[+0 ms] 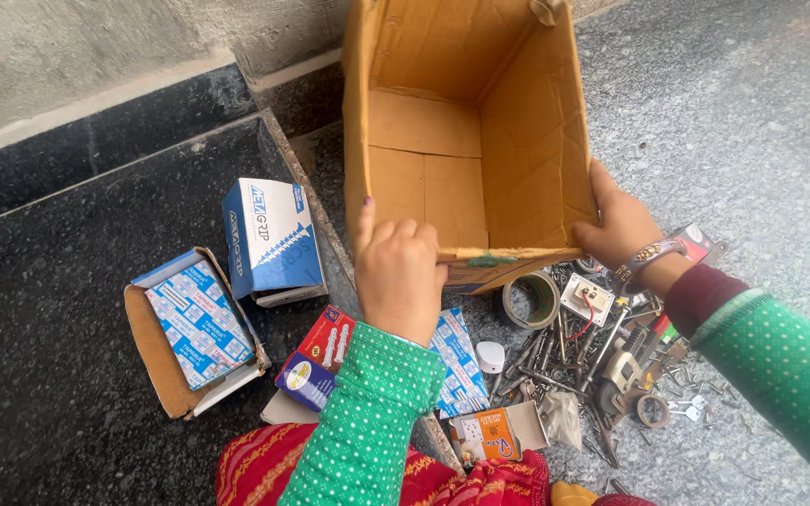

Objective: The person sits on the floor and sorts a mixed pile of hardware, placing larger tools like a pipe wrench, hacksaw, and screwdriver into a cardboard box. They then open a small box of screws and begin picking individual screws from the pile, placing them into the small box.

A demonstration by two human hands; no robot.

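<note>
Cardboard box (466, 141), empty, tipped on its side: left hand (397, 272) and right hand (619, 223) grip its walls above scattered metal hardware (592, 365).

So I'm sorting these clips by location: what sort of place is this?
Probably a floor at a home or small hardware shop. Both hands hold an empty cardboard box over speckled stone flooring, beside a heap of loose metal hardware and small packaged boxes.

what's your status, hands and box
Left hand and right hand grip cardboard box, empty, tipped up. Hardware pile underneath.
</note>
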